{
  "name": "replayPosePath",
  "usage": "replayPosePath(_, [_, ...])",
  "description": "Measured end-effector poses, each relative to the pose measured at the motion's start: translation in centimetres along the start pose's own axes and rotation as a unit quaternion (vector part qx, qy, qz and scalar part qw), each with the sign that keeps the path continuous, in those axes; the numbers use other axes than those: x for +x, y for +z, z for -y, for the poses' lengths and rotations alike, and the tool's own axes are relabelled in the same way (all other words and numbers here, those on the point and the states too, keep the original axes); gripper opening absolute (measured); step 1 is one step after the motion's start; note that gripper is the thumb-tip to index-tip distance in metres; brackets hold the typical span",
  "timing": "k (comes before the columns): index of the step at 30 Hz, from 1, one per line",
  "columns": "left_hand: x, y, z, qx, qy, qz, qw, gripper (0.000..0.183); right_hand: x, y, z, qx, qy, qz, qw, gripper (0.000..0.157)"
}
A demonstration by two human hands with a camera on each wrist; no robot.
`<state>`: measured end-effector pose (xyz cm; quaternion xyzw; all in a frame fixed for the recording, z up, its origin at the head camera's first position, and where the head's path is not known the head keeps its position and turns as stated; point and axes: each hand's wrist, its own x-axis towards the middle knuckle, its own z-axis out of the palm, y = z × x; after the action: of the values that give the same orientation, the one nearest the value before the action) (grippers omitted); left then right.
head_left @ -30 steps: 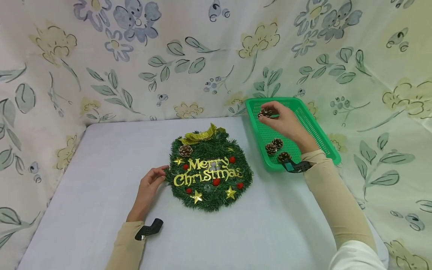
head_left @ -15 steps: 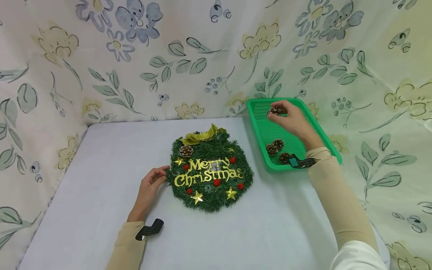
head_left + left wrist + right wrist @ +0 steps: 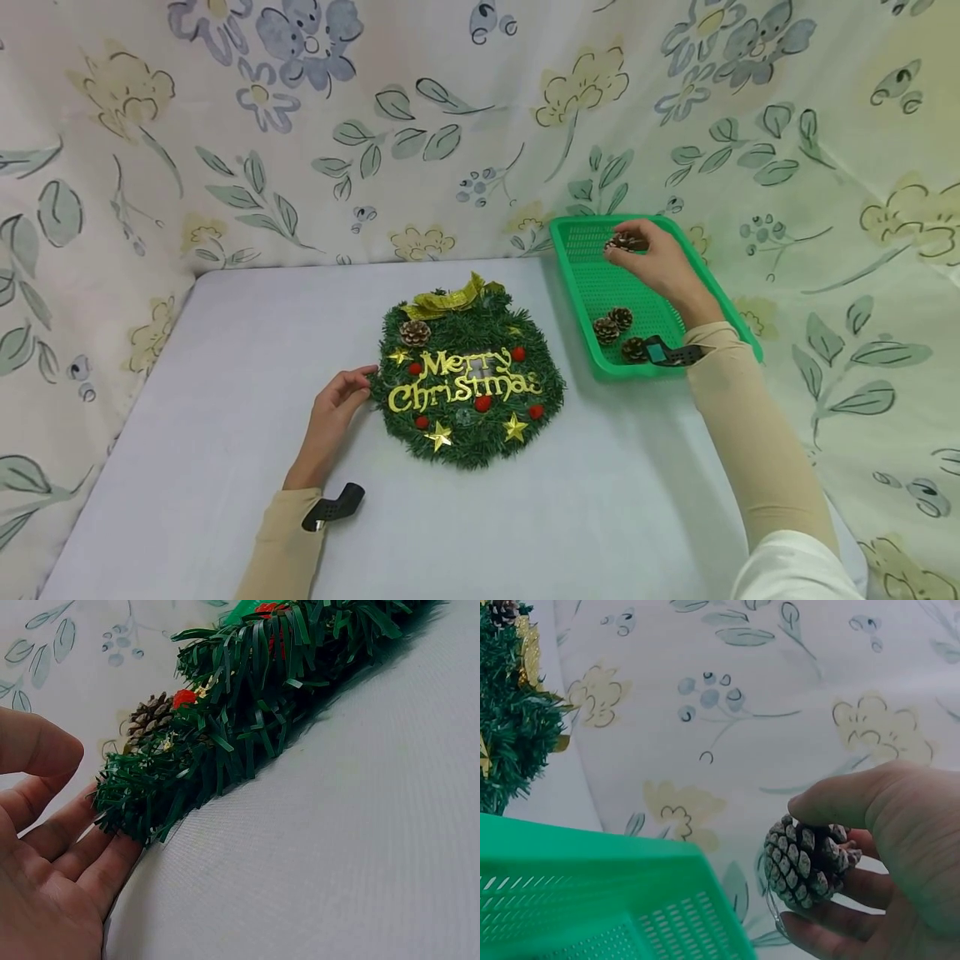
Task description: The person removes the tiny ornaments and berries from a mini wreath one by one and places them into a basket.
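To the right of the wreath [image 3: 459, 337] stands one green basket [image 3: 600, 282], probably for easy reach, while your left hand [image 3: 337, 408] lays near-straight fingers against the wreath's left edge, seemingly steadying it. Right of the wreath, your right hand [image 3: 663, 262] pinches a pine cone [image 3: 802, 862] between thumb and fingers, perhaps sparing its wire loop [image 3: 772, 909]. You have five cones showing: that one, three basket cones [image 3: 606, 330], and one wreath cone [image 3: 415, 332] upper left; then five red berries [image 3: 483, 403].

A brown, pale-tipped pine cone [image 3: 799, 862] is held near the green basket [image 3: 576, 300]; a decorated wreath [image 3: 471, 377] lies flat.
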<state>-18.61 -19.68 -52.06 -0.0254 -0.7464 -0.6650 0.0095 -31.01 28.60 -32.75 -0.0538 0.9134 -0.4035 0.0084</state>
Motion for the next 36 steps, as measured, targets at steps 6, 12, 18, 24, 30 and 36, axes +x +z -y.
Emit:
replayPosePath(6, [-0.1, 0.1, -0.1, -0.003, -0.001, -0.001, 1.0000, 0.019, 0.3, 0.2, -0.6, -0.004, 0.010, 0.000, 1.000, 0.064])
replayPosePath(12, [-0.2, 0.1, -0.3, -0.001, -0.005, 0.000, 1.0000, 0.019, 0.5, 0.3, -1.2, -0.013, 0.022, 0.007, 1.000, 0.064])
replayPosePath(18, [-0.2, 0.1, -0.5, 0.003, -0.006, 0.000, 1.0000, 0.019, 0.7, 0.5, -1.3, -0.013, 0.027, 0.005, 1.000, 0.063])
replayPosePath(24, [-0.4, 0.2, -0.7, 0.000, -0.007, 0.002, 1.0000, 0.020, 0.7, 0.7, -1.7, -0.002, 0.035, 0.010, 0.999, 0.061])
replayPosePath(30, [-0.4, 0.3, -0.7, 0.001, -0.009, 0.002, 1.0000, 0.019, 1.0, 1.0, -2.0, 0.002, 0.042, 0.023, 0.999, 0.062])
replayPosePath(36, [-0.3, 0.2, -0.7, 0.003, -0.015, -0.004, 0.9999, 0.018, 1.3, 1.2, -2.5, -0.005, 0.046, 0.031, 0.998, 0.062])
